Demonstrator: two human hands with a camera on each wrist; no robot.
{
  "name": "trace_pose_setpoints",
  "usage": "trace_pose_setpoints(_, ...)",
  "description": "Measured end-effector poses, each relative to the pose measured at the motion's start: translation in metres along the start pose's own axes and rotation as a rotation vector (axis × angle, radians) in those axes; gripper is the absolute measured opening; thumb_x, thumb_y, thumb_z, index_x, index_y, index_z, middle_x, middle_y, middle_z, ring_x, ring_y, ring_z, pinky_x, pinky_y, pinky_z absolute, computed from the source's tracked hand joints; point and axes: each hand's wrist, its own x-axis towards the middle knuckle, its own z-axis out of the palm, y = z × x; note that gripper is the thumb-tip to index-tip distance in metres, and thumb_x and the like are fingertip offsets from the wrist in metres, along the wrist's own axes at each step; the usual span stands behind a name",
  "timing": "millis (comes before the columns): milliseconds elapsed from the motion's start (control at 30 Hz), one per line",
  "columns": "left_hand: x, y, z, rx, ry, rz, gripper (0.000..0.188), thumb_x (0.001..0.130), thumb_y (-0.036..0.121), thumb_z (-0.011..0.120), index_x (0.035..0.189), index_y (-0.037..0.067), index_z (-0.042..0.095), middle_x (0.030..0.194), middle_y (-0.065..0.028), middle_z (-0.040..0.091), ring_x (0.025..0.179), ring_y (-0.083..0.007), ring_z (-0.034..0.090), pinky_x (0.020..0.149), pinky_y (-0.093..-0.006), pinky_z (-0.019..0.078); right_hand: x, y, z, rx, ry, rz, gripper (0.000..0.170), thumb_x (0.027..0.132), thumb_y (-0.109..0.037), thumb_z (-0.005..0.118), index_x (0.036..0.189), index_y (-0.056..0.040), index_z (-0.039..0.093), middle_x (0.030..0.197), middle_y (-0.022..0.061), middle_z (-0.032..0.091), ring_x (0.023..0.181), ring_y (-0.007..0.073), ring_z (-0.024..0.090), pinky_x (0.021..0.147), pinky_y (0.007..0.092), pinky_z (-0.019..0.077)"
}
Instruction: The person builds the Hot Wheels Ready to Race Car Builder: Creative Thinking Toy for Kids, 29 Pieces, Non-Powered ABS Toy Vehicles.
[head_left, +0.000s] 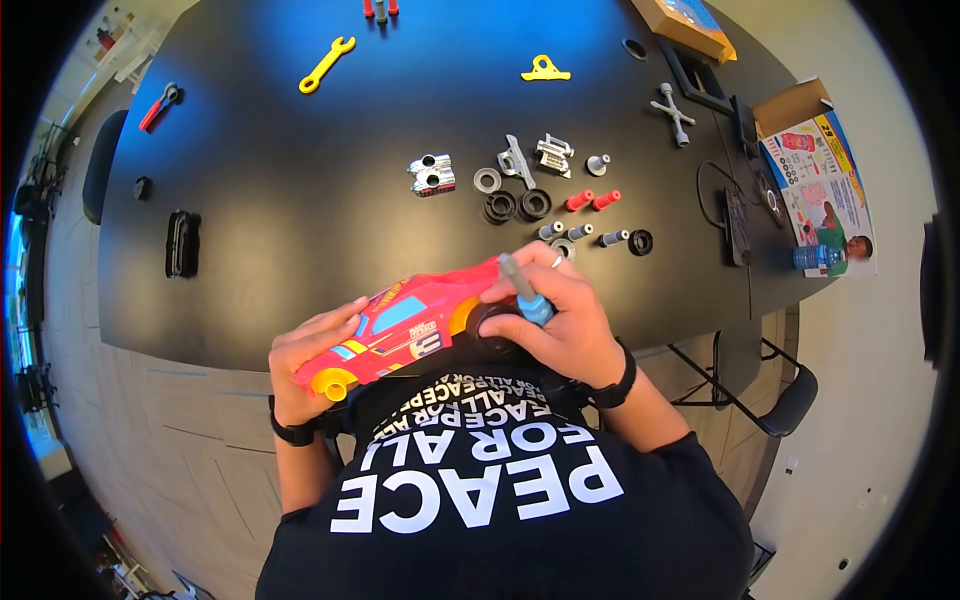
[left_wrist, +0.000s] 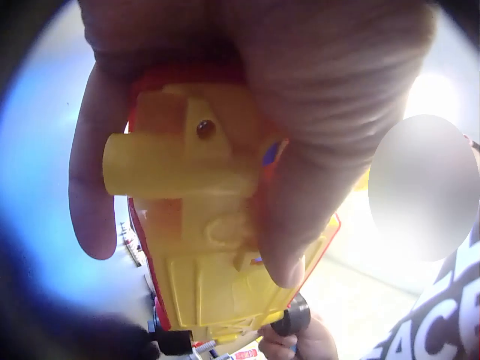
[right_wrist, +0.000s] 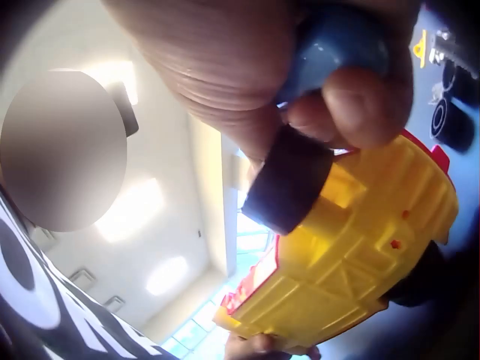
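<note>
A red toy car (head_left: 410, 325) with a yellow underside (right_wrist: 352, 247) is held up between both hands near the table's front edge. My left hand (head_left: 305, 360) grips the end with a bare yellow axle tube (head_left: 333, 385); in the left wrist view the fingers and thumb span its sides. At the other end, my right hand (head_left: 570, 325) pinches a black wheel (right_wrist: 291, 180) against the car's side. That same hand also holds a blue-handled tool with a grey shaft (head_left: 519, 280); its blue handle (right_wrist: 341, 52) lies within the fingers.
Beyond the hands on the black table (head_left: 260, 200) lie black wheels (head_left: 500, 207), chrome parts (head_left: 432, 175), red pegs (head_left: 579, 201) and grey pegs (head_left: 613, 238). Farther off are a yellow wrench (head_left: 327, 65), a grey cross wrench (head_left: 673, 115) and a printed box (head_left: 820, 180) at the right.
</note>
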Motion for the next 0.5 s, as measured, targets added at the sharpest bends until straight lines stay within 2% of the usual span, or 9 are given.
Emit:
trace_pose_setpoints(100,0.0,0.002,0.003,0.033,-0.033,0.039,0.06,0.079,0.024,0.097,0.132,0.001,0.079,0.137,-0.0268,0.075,0.121,-0.0358,0.078,0.105,-0.0414,0.0584,0.003,-0.003,0.007,-0.059,0.096,-0.029,0.033,0.081,-0.013,0.097,0.104,-0.0017,0.077,0.106,0.0097,0.068,0.097,0.0254,0.069,0.084,0.0347,0.055)
trace_pose_setpoints(200,-0.003,0.004,0.008,0.0,0.001,-0.008,0.061,0.08,0.025,0.098,0.132,0.001,0.079,0.138,-0.0265,0.075,0.122,-0.0353,0.077,0.105,-0.0406,0.0586,0.007,-0.007,0.011,-0.06,0.062,-0.103,0.034,0.08,-0.015,0.098,0.102,-0.0009,0.075,0.105,0.0097,0.066,0.093,0.0249,0.068,0.081,0.0343,0.0547)
trace_pose_setpoints(333,-0.004,0.002,0.007,-0.027,0.008,-0.033,0.062,0.08,0.026,0.098,0.132,0.0,0.078,0.139,-0.0261,0.075,0.122,-0.0349,0.077,0.105,-0.0398,0.0587,0.006,-0.001,0.01,0.056,0.052,-0.024,0.035,0.081,-0.015,0.098,0.097,-0.0002,0.071,0.106,0.0096,0.065,0.09,0.0246,0.066,0.079,0.0355,0.054)
trace_pose_setpoints(400,-0.004,0.004,0.009,-0.031,0.008,-0.027,0.061,0.08,0.026,0.099,0.132,0.001,0.079,0.138,-0.0262,0.075,0.123,-0.0345,0.077,0.105,-0.0392,0.0587,0.007,0.001,0.008,-0.187,0.117,-0.008,0.037,0.08,-0.017,0.099,0.091,-0.0005,0.067,0.106,0.009,0.065,0.089,0.0243,0.065,0.077,0.0362,0.0529)
trace_pose_setpoints(433,-0.005,0.001,0.008,-0.034,0.005,-0.027,0.061,0.08,0.026,0.099,0.132,0.001,0.079,0.138,-0.0262,0.075,0.123,-0.0345,0.077,0.105,-0.0392,0.0587,0.007,0.002,0.008,-0.189,0.119,-0.005,0.037,0.08,-0.017,0.099,0.091,-0.0005,0.067,0.106,0.009,0.065,0.089,0.0243,0.065,0.077,0.0362,0.0529)
trace_pose_setpoints(500,-0.007,-0.009,0.002,-0.035,-0.052,-0.009,0.073,0.076,0.025,0.103,0.142,0.007,0.075,0.143,-0.0284,0.071,0.128,-0.0349,0.074,0.106,-0.0402,0.0592,0.006,0.004,0.008,-0.176,0.13,-0.023,0.037,0.08,-0.017,0.099,0.087,-0.0013,0.065,0.104,0.0083,0.065,0.086,0.0237,0.064,0.074,0.0359,0.0514)
